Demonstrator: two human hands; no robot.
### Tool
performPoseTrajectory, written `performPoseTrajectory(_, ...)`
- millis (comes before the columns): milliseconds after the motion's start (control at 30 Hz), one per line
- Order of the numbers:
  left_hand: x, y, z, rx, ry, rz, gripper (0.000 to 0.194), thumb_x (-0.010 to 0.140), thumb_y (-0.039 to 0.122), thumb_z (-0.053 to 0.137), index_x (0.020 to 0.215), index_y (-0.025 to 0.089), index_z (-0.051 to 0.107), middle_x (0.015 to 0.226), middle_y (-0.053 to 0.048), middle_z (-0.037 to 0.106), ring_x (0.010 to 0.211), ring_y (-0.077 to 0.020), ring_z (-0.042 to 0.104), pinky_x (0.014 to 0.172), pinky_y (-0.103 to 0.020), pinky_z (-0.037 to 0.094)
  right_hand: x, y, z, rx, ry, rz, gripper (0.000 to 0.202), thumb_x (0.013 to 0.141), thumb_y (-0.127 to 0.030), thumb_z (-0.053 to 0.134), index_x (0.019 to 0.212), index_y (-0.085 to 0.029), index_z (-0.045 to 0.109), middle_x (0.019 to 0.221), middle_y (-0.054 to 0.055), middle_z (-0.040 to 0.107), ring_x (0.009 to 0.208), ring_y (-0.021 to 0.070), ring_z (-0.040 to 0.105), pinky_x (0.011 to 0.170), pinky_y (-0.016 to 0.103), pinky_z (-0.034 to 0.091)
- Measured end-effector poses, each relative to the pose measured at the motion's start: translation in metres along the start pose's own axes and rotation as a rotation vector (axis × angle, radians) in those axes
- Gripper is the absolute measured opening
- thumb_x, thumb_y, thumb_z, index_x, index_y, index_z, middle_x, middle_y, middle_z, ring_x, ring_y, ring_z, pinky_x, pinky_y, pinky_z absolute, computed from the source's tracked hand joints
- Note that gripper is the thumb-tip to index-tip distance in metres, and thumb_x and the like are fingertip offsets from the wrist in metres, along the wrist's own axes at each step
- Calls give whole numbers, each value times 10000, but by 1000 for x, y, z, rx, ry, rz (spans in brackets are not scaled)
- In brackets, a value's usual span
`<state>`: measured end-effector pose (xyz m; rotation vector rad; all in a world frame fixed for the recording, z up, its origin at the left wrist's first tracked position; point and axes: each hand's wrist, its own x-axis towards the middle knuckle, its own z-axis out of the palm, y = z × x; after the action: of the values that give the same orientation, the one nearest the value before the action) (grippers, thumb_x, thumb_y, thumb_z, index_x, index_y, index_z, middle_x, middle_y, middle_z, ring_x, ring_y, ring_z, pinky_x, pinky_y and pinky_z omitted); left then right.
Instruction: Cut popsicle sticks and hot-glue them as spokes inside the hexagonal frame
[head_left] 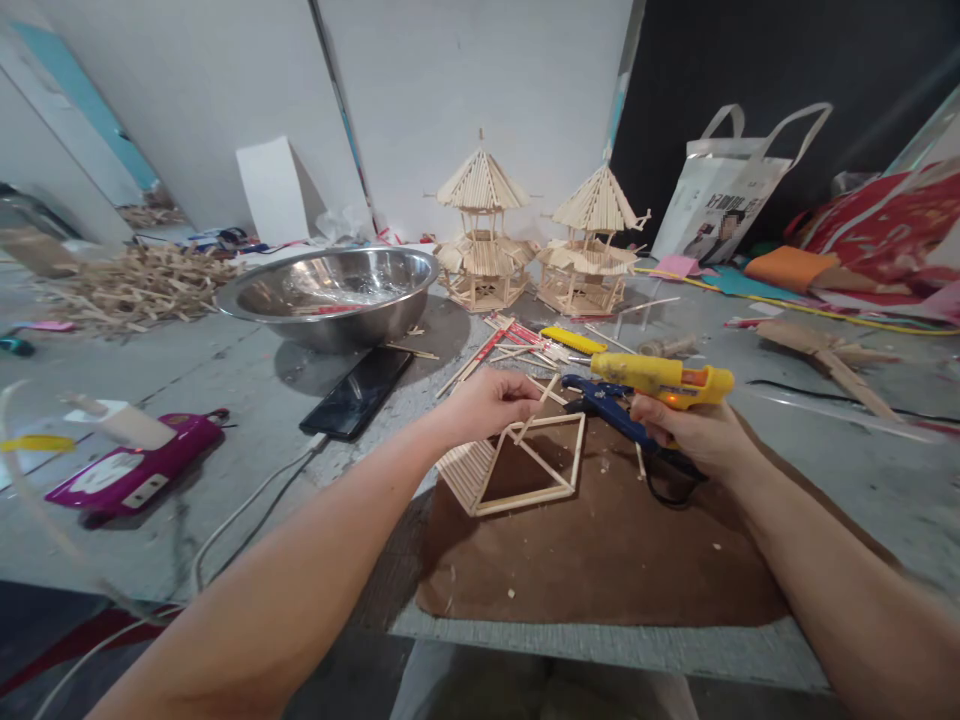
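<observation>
My left hand pinches a short wooden stick just above a flat stick frame. One side of that frame is filled with sticks laid close together, like a panel. Wrapped round a yellow hot glue gun, my right hand keeps its nozzle pointing left, near the held stick. Dark blue pliers lie just below the glue gun, partly hidden by my right hand. Frame and pliers rest on a brown mat.
Two stick pagodas stand at the back. A steel bowl, black phone and purple power strip are on the left. Loose sticks and a yellow cutter lie beyond my hands. A white bag stands back right.
</observation>
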<state>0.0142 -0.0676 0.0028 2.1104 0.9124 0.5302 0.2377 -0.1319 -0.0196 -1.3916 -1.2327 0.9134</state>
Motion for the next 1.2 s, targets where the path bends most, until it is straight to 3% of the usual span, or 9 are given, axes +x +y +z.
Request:
performPoseTrajectory(200, 0, 4, -4, -53, -6, -133, 159, 656, 290, 544, 657, 133, 567, 500, 58, 483, 411, -27, 383, 414, -151, 302, -5, -2, -8, -116, -377, 77, 427, 500, -588, 580, 544, -168, 522, 431, -12, 482, 317, 51, 352, 282, 189, 256)
performPoseTrajectory(267, -1, 3, -3, -207, -54, -186, 167, 659, 304, 553, 669, 137, 552, 467, 67, 449, 359, -21, 348, 367, -152, 269, -6, 3, -5, -130, -362, 36, 408, 531, -573, 572, 555, -168, 525, 429, -18, 473, 326, 54, 360, 294, 189, 274)
performPoseTrajectory(333, -1, 1, -1, -371, -81, -208, 184, 662, 321, 563, 684, 141, 532, 448, 73, 422, 327, -18, 326, 331, -151, 244, -7, 8, 0, -94, -255, -39, 386, 541, -550, 584, 587, -171, 528, 462, -18, 488, 343, 55, 367, 312, 193, 294)
performPoseTrajectory(467, 0, -4, 1, -557, -47, -209, 212, 649, 335, 591, 687, 141, 514, 442, 73, 408, 304, -16, 314, 294, -145, 217, -8, 12, 6, -14, -114, -133, 379, 532, -536, 604, 644, -181, 535, 525, 2, 539, 354, 64, 376, 319, 206, 310)
performPoseTrajectory(633, 4, -11, -3, -577, 34, -219, 186, 660, 302, 588, 680, 136, 507, 466, 65, 434, 298, -8, 320, 293, -141, 229, -7, 7, 0, -25, -156, -142, 393, 548, -560, 577, 629, -177, 539, 509, 5, 540, 341, 64, 367, 305, 204, 297)
performPoseTrajectory(767, 5, -12, -6, -472, 96, -232, 134, 688, 255, 557, 677, 133, 503, 542, 50, 494, 298, 8, 320, 295, -138, 212, -7, 7, -4, -188, -325, -97, 343, 582, -509, 580, 570, -167, 564, 480, -6, 518, 385, 78, 414, 344, 200, 334)
performPoseTrajectory(900, 3, -10, -4, -366, -64, -266, 126, 685, 252, 549, 678, 135, 503, 493, 63, 465, 312, -3, 328, 315, -145, 235, -10, 8, -1, -295, -476, -27, 313, 612, -479, 565, 570, -169, 581, 492, -6, 528, 444, 102, 463, 402, 213, 375)
performPoseTrajectory(1033, 1, -8, -2, -265, -293, -273, 128, 674, 267, 548, 697, 144, 519, 469, 68, 440, 345, -22, 358, 341, -155, 265, -13, 8, 5, -325, -516, 5, 298, 621, -468, 560, 585, -173, 583, 507, -13, 530, 453, 98, 466, 425, 216, 381)
performPoseTrajectory(1200, 1, -10, 0, -180, -379, -280, 130, 677, 271, 536, 715, 148, 518, 456, 65, 425, 363, -40, 385, 359, -164, 291, -16, 5, 14, -324, -531, 21, 282, 608, -459, 570, 579, -178, 582, 480, -25, 509, 425, 90, 445, 410, 213, 363)
